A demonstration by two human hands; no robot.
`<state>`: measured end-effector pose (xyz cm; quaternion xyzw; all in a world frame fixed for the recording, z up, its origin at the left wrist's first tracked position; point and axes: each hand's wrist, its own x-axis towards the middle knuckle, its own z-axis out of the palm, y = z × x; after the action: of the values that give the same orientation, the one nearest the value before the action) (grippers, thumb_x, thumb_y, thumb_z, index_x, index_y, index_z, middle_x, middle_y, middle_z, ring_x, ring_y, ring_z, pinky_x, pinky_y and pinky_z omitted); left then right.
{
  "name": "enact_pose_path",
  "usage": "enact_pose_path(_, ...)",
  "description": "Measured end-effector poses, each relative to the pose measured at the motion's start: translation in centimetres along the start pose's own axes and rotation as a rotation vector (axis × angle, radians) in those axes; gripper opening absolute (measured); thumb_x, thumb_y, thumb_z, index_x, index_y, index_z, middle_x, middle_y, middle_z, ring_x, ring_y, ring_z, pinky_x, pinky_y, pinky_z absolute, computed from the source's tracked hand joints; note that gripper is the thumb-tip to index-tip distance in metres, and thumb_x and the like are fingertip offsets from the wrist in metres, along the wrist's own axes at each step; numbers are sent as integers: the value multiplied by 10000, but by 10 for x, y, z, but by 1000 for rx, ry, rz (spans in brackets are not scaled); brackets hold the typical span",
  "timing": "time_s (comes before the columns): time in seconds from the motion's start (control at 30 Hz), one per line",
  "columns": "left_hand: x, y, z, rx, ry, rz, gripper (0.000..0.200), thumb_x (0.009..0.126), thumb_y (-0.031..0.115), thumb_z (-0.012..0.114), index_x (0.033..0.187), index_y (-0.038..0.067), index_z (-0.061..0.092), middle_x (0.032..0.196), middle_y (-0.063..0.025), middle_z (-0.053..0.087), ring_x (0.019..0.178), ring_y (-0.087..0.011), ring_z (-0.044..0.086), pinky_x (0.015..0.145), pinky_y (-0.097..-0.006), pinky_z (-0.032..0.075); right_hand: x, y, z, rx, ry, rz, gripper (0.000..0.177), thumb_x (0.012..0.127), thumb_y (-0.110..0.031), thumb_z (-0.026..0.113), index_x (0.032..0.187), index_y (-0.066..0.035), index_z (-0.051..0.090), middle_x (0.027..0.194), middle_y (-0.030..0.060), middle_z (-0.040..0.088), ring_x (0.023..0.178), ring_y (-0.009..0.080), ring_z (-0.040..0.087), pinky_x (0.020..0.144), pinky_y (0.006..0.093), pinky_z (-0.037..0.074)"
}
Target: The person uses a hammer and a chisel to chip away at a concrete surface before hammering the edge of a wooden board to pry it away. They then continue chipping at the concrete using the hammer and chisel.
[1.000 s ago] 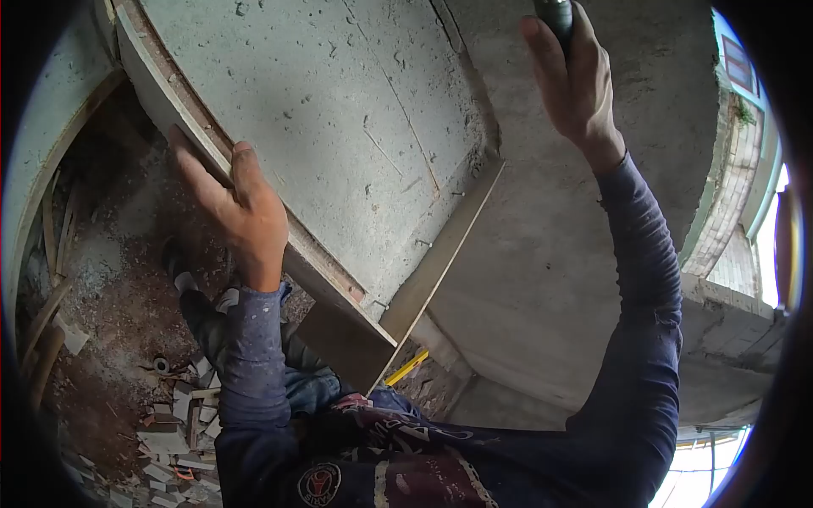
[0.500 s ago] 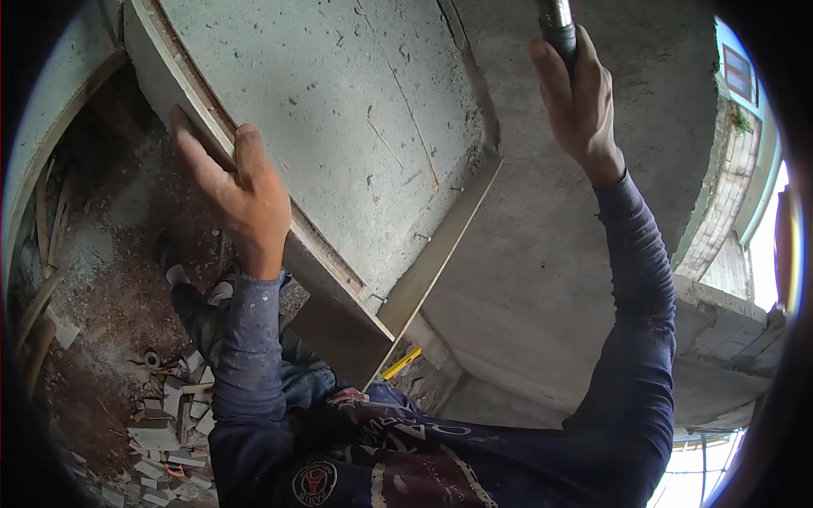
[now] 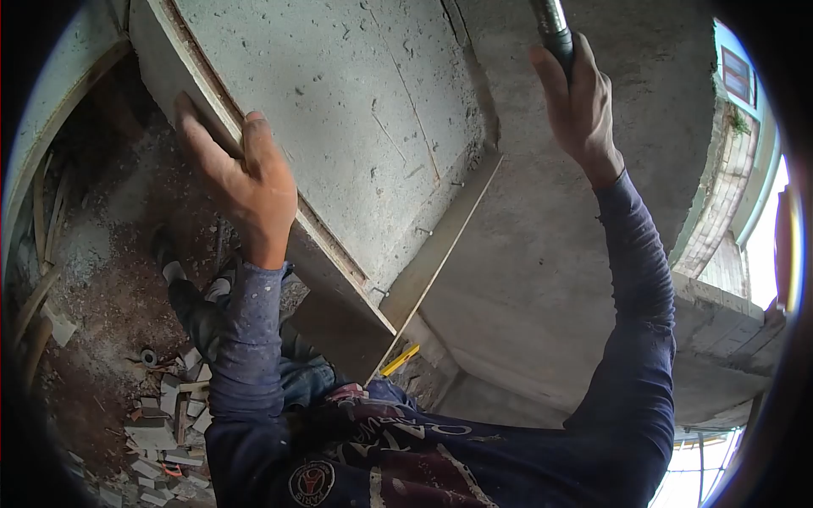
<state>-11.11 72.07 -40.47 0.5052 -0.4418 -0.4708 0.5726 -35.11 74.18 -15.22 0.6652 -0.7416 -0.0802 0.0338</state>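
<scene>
My left hand is wrapped over the edge of a long wooden board, thumb on the upper side and fingers against the outer face. That board lies along the side of a grey concrete surface. A second, narrower board meets it at a corner, and several nails stick out along this strip. Raised at the upper right, my right hand is closed around the black grip of a metal-shafted tool. The tool's far end is outside the picture.
A yellow spirit level is near the boards' corner. Broken tile and rubble cover the floor at lower left, with a roll of tape close by. Another person's leg shows below the board. A concrete wall stands at right.
My left hand and the board have shifted slightly right in view, the hand still gripping. The tool in my right hand tilts a little more to the left.
</scene>
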Motion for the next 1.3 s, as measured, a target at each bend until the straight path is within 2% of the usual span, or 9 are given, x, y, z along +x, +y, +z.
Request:
enact_pose_path(0.13, -1, 1, -1, 27, -7, -52, 717, 930, 249, 560, 1482, -84, 245, 1459, -344, 332, 1345, -475, 394, 1098, -513, 383, -53, 84, 56, -7, 222, -499, 504, 976, -246, 610, 1302, 91, 423, 706, 204, 614, 542, 335, 633, 463, 438, 499)
enact_pose_path(0.2, -4, -3, 1, 41, 1, -19, 713, 931, 241, 549, 1484, -84, 237, 1466, -343, 322, 1354, -479, 380, 1107, -520, 373, -121, 136, 55, -399, -454, 185, 472, 991, -322, 571, 1223, 79, 483, 745, 255, 623, 589, 367, 646, 479, 449, 490)
enact_pose_path(0.3, -7, 3, -1, 63, 5, -39, 703, 939, 241, 537, 1484, -84, 236, 1469, -344, 319, 1355, -481, 379, 1116, -523, 359, -128, 127, 42, -346, -577, 372, 444, 999, -395, 540, 1099, 37, 529, 684, 221, 611, 533, 374, 615, 473, 435, 466)
enact_pose_path(0.5, 0, -3, 0, -15, -13, -25, 721, 936, 262, 554, 1488, -76, 237, 1436, -346, 354, 1313, -471, 431, 1075, -507, 408, -31, -9, 0, -35, -132, 173, 349, 980, -330, 604, 1003, 5, 510, 690, 202, 599, 564, 355, 629, 503, 444, 465)
enact_pose_path(0.63, 0, 2, -1, -45, -1, -44, 735, 927, 265, 575, 1485, -77, 241, 1420, -337, 370, 1283, -463, 460, 1074, -505, 406, -59, 54, 46, 49, 227, -302, 340, 980, -279, 605, 1102, 26, 520, 715, 218, 616, 548, 361, 630, 502, 435, 484)
enact_pose_path(0.7, -4, -7, -2, 38, -22, -20, 735, 923, 245, 578, 1487, -76, 232, 1427, -336, 363, 1292, -464, 450, 1078, -505, 403, -126, 119, 58, -170, -278, 144, 387, 985, -299, 579, 1153, 44, 518, 729, 242, 622, 663, 399, 656, 569, 481, 504)
enact_pose_path(0.8, -4, -5, 2, 117, 44, 46, 703, 927, 242, 559, 1475, -83, 260, 1433, -338, 365, 1306, -462, 434, 1079, -498, 396, -151, 139, 58, -444, -558, 423, 427, 992, -367, 561, 1103, 43, 516, 725, 241, 621, 656, 392, 654, 577, 492, 497)
enact_pose_path(1.13, -2, 0, 3, -116, 15, -42, 707, 934, 261, 566, 1466, -99, 269, 1370, -336, 424, 1250, -432, 502, 1009, -462, 471, -76, 33, 34, 144, 165, -11, 341, 970, -301, 613, 1010, 9, 478, 690, 225, 610, 549, 362, 633, 513, 469, 480)
enact_pose_path(1.3, -1, -5, 1, 75, 46, 50, 706, 921, 257, 570, 1466, -84, 278, 1356, -338, 430, 1213, -451, 514, 1005, -486, 459, -167, 133, 64, -383, -549, 464, 440, 984, -410, 553, 1047, 24, 511, 698, 242, 612, 601, 376, 652, 576, 460, 496)
